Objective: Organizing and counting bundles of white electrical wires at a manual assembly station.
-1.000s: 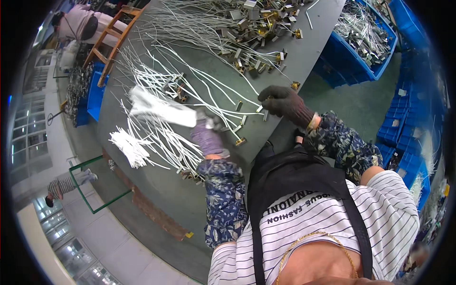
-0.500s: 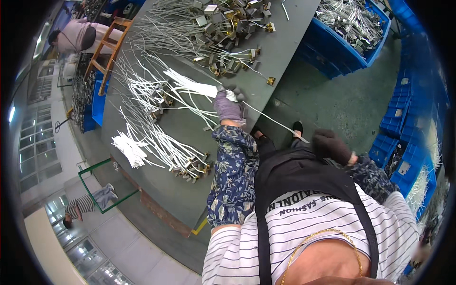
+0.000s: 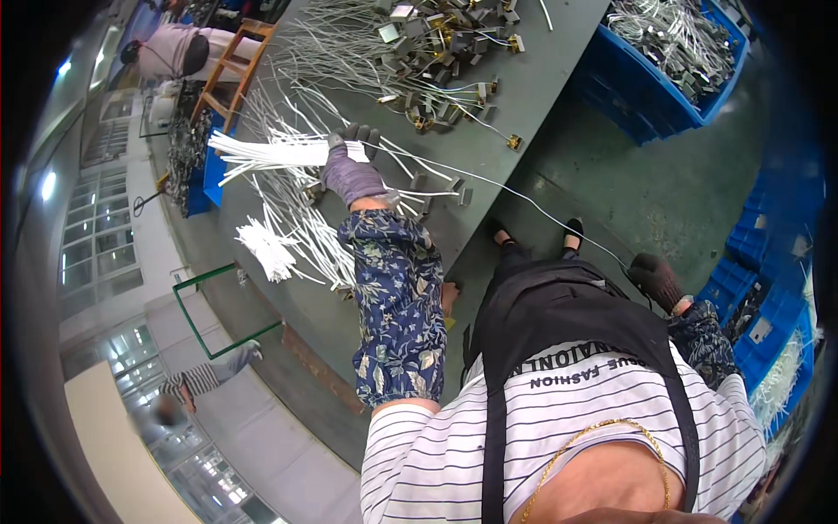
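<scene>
My left hand (image 3: pixel 351 168), in a grey glove, grips a bundle of white wires (image 3: pixel 266 153) over the grey table (image 3: pixel 541 83). My right hand (image 3: pixel 656 278), in a dark glove, is drawn back beside my hip and pinches one long white wire (image 3: pixel 524 194) that stretches from the bundle across the table edge. Loose white wires (image 3: pixel 288 218) lie spread under and around the left hand. A pile of small metal parts with wires (image 3: pixel 436 52) sits farther along the table.
Blue bins (image 3: pixel 690 61) of wired parts stand on the green floor to the right, more blue crates (image 3: pixel 768 297) near my right side. A wooden chair (image 3: pixel 231 61) and a seated person (image 3: pixel 170 52) are at the table's far end. A green frame (image 3: pixel 218 314) stands left.
My right hand has pulled back from the table to my hip, drawing a single wire out long. My left hand has moved up the table with the bundle.
</scene>
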Demonstrator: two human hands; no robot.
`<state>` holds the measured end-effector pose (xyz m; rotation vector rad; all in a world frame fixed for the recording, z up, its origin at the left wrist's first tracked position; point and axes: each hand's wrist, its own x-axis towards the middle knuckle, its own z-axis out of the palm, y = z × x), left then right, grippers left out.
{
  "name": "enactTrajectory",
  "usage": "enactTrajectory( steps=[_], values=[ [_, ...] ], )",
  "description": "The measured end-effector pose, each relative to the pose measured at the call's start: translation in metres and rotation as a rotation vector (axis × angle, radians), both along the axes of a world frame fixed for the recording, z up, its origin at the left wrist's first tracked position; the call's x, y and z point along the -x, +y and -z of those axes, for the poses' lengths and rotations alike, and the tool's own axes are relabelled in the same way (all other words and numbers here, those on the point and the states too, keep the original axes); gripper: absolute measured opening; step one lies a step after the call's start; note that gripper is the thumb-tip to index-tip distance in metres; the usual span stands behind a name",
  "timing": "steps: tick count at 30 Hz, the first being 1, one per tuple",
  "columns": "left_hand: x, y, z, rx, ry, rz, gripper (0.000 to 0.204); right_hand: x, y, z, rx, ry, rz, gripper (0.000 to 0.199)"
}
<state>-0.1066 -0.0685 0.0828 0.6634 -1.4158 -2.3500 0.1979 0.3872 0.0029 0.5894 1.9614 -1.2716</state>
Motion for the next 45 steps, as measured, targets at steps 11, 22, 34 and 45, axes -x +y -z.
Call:
enactTrajectory(
  steps=[11,22,34,45],
  values=[
    [-0.016,-0.005,-0.001,-0.071,-0.114,-0.03,0.024,0.006,-0.01,-0.007,0.122,-0.056,0.025,0.021],
    [-0.093,0.024,0.03,1.314,-0.381,0.705,0.023,0.077,-0.083,0.011,0.349,0.347,-0.216,0.024],
    [-0.097,0.007,0.058,0.709,-0.472,0.401,0.035,0.192,-0.229,-0.062,0.338,0.532,-0.32,0.055],
    [-0.098,0.066,0.038,-0.274,-0.26,0.345,0.026,0.194,-0.177,-0.021,0.171,0.674,-0.024,0.034]
  ],
)
